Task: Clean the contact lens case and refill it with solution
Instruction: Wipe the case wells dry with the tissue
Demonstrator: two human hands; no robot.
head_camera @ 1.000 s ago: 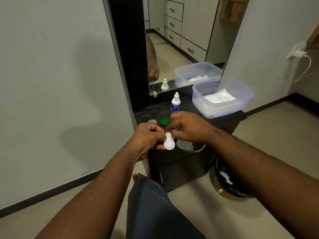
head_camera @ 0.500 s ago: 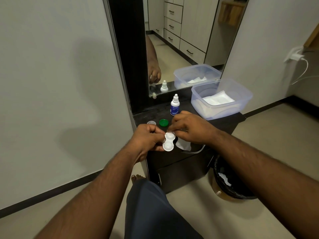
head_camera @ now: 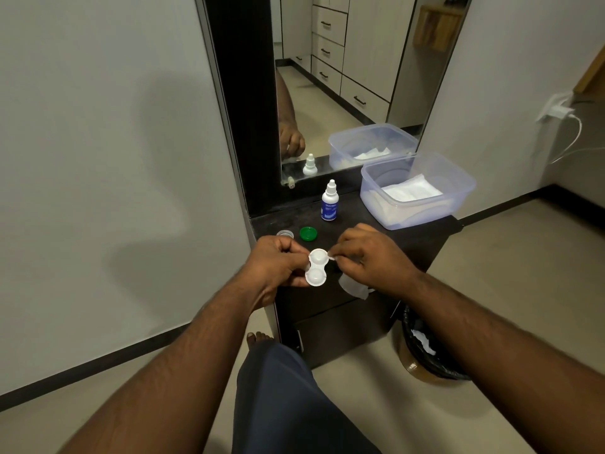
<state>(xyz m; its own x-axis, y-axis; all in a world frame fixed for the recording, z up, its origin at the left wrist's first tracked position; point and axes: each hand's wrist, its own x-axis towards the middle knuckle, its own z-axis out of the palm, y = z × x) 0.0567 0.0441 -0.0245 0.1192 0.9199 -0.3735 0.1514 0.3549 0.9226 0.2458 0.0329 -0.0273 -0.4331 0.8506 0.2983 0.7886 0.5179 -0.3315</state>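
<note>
Head view, left hand [head_camera: 278,262] holding lens case [head_camera: 316,267], right hand [head_camera: 370,257] pinching tissue [head_camera: 353,286]

Bare forearms, no sleeves, watch or rings visible on either of the hands. Dark navy trousers [head_camera: 288,404] on one leg; bare foot [head_camera: 258,339] just beside the bench [head_camera: 409,237] base.

A dark cabinet [head_camera: 409,237] stands against a mirror, and on its top a small bottle [head_camera: 329,206] stands upright near the back. A green cap [head_camera: 308,233] and a clear cap [head_camera: 284,233] lie side by side near the front left edge. A clear tub [head_camera: 458,198] holding white tissues sits at the right, overhanging the cabinet's back right corner.
</note>
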